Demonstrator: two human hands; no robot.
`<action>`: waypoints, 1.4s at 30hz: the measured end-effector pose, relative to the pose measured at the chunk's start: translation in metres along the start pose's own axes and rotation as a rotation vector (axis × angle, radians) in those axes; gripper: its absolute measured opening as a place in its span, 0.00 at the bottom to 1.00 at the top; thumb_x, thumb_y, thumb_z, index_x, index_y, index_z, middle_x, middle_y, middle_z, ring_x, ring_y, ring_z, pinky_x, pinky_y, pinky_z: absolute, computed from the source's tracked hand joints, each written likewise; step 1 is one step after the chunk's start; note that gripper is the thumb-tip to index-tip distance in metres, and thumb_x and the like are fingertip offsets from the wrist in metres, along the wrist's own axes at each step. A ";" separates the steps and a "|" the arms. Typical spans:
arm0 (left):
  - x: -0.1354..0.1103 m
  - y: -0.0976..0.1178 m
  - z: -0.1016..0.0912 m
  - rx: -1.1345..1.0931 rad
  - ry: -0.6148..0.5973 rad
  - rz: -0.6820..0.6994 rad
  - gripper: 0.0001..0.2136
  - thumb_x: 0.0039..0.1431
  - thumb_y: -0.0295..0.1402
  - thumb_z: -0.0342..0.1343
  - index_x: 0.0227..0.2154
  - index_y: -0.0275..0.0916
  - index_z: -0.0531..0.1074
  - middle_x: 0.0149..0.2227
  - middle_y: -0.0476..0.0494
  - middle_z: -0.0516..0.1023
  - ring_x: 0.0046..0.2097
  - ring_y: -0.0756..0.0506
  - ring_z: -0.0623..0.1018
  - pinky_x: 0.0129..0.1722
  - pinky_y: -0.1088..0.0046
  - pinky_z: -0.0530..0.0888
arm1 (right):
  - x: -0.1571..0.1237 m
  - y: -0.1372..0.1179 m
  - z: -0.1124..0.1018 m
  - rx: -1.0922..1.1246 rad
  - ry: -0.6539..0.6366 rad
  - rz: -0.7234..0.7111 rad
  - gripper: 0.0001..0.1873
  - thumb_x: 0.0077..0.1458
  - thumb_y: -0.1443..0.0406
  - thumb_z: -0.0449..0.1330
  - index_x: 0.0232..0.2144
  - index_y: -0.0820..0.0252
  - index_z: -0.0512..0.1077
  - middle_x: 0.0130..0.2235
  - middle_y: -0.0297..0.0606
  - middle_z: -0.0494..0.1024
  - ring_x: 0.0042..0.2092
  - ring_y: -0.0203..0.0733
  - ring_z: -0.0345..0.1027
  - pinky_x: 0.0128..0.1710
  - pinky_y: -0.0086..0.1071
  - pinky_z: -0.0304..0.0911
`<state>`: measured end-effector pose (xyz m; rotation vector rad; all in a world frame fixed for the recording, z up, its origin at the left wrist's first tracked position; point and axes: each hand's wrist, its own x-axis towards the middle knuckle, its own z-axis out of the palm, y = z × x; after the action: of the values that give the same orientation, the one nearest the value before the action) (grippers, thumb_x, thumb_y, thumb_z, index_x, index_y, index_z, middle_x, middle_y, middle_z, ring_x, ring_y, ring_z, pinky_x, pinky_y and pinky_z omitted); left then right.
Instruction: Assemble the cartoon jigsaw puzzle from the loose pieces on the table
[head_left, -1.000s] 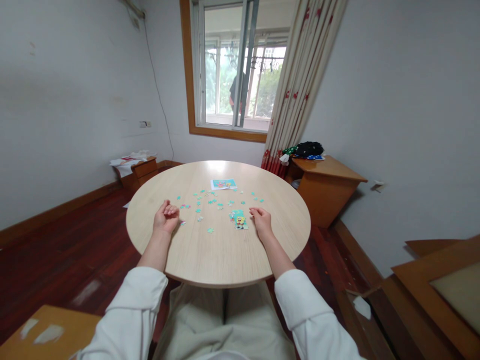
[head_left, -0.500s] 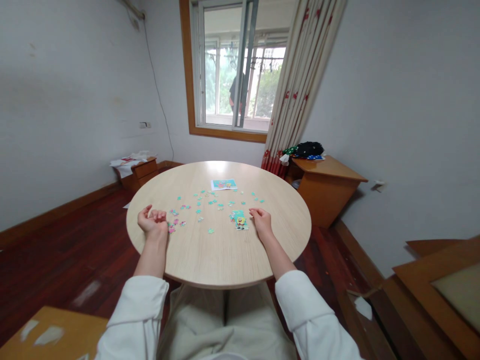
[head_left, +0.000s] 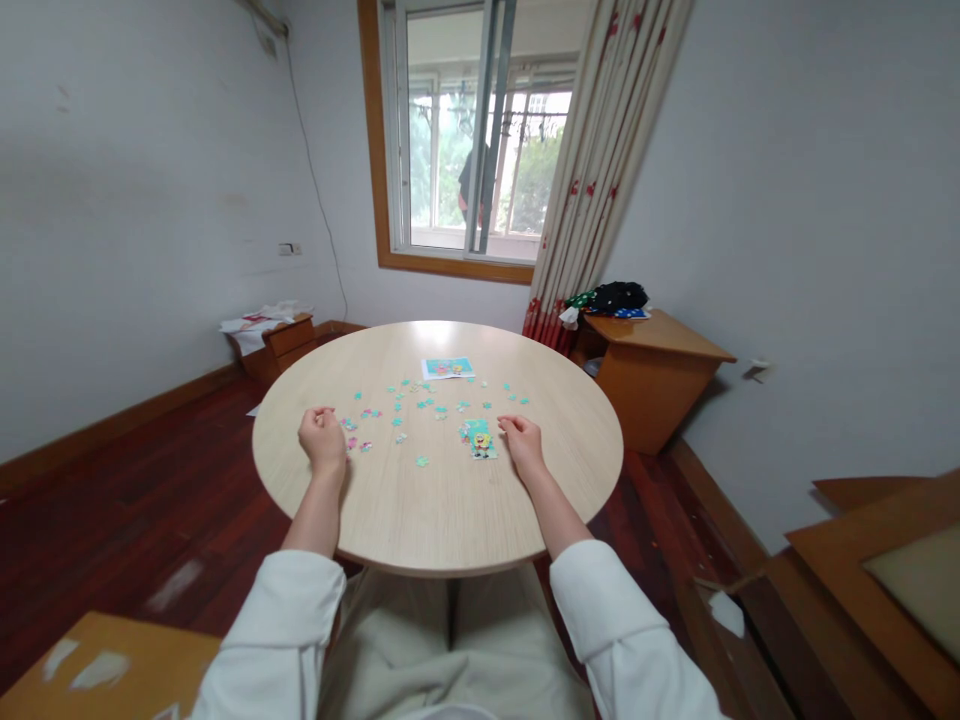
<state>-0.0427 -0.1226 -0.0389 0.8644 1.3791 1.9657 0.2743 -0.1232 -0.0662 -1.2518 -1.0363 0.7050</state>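
On the round table (head_left: pixel 420 520) lies a partly joined jigsaw puzzle (head_left: pixel 481 445) with a yellow square cartoon figure on teal. My right hand (head_left: pixel 523 440) rests just right of it, fingers curled and thumb against the forefinger; anything between them is too small to make out. At the left side my left hand (head_left: pixel 322 438) is closed with curled fingers, its inside hidden. Pink and blue puzzle pieces (head_left: pixel 365 447) lie beside it, partly covered by the hand. Several loose teal pieces (head_left: pixel 422 461) are scattered across the middle.
A picture sheet (head_left: pixel 448 368) lies beyond the loose pieces. Behind the table stand a desk (head_left: pixel 660 345) with dark cloth on it and a small cabinet (head_left: pixel 289 345) with papers. Through the window (head_left: pixel 450 130) a person (head_left: pixel 471 185) is partly visible.
My left hand has turned from palm-up to a closed, rolled-over pose and shifted right, over some pink pieces. My right hand and the joined puzzle look the same.
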 end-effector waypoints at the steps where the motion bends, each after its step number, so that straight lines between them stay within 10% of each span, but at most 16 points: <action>1: -0.002 -0.001 0.002 0.093 0.010 0.031 0.05 0.46 0.24 0.49 0.26 0.40 0.67 0.18 0.56 0.62 0.19 0.51 0.61 0.22 0.76 0.55 | 0.000 0.000 0.000 -0.002 -0.001 0.001 0.13 0.40 0.56 0.61 0.24 0.60 0.76 0.27 0.38 0.78 0.34 0.42 0.70 0.34 0.33 0.63; 9: -0.017 -0.007 0.021 0.716 -0.142 0.290 0.08 0.40 0.18 0.51 0.17 0.38 0.67 0.33 0.36 0.75 0.46 0.34 0.71 0.49 0.54 0.57 | -0.001 -0.003 0.000 -0.002 0.015 0.010 0.10 0.38 0.60 0.60 0.23 0.59 0.76 0.27 0.38 0.79 0.34 0.41 0.69 0.34 0.32 0.63; 16: -0.017 -0.016 0.026 0.652 -0.255 0.213 0.13 0.36 0.19 0.54 0.07 0.39 0.60 0.15 0.45 0.58 0.43 0.31 0.69 0.50 0.49 0.53 | -0.001 -0.003 -0.001 -0.013 0.005 0.013 0.10 0.39 0.60 0.58 0.24 0.59 0.76 0.28 0.38 0.79 0.34 0.42 0.70 0.35 0.33 0.63; 22: -0.016 -0.017 0.029 0.739 -0.433 0.271 0.09 0.38 0.20 0.54 0.15 0.41 0.68 0.22 0.42 0.70 0.38 0.36 0.72 0.47 0.58 0.60 | -0.001 -0.002 -0.001 0.000 0.013 0.008 0.10 0.39 0.61 0.58 0.24 0.59 0.75 0.28 0.37 0.78 0.34 0.42 0.70 0.36 0.33 0.63; 28: -0.020 -0.012 0.023 0.822 -0.176 0.365 0.09 0.36 0.24 0.62 0.15 0.40 0.66 0.28 0.38 0.71 0.47 0.27 0.66 0.50 0.48 0.55 | -0.002 -0.003 -0.001 -0.001 0.006 0.013 0.10 0.38 0.61 0.58 0.24 0.59 0.76 0.27 0.37 0.78 0.34 0.42 0.69 0.35 0.33 0.63; 33: -0.017 -0.017 0.023 0.724 -0.209 0.295 0.13 0.36 0.23 0.62 0.09 0.39 0.63 0.21 0.39 0.66 0.48 0.27 0.64 0.47 0.49 0.56 | -0.002 -0.003 -0.001 0.006 0.018 0.012 0.10 0.38 0.61 0.57 0.24 0.59 0.76 0.27 0.37 0.78 0.34 0.41 0.69 0.34 0.32 0.62; 42: -0.023 -0.007 0.025 1.178 -0.447 0.339 0.15 0.54 0.24 0.48 0.36 0.41 0.79 0.45 0.36 0.77 0.50 0.35 0.71 0.47 0.56 0.61 | -0.002 -0.004 0.000 0.019 0.028 0.016 0.11 0.37 0.60 0.59 0.23 0.60 0.76 0.26 0.37 0.78 0.34 0.42 0.69 0.36 0.34 0.62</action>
<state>-0.0080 -0.1238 -0.0431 1.9907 2.1495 0.8579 0.2728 -0.1257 -0.0631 -1.2513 -0.9955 0.7065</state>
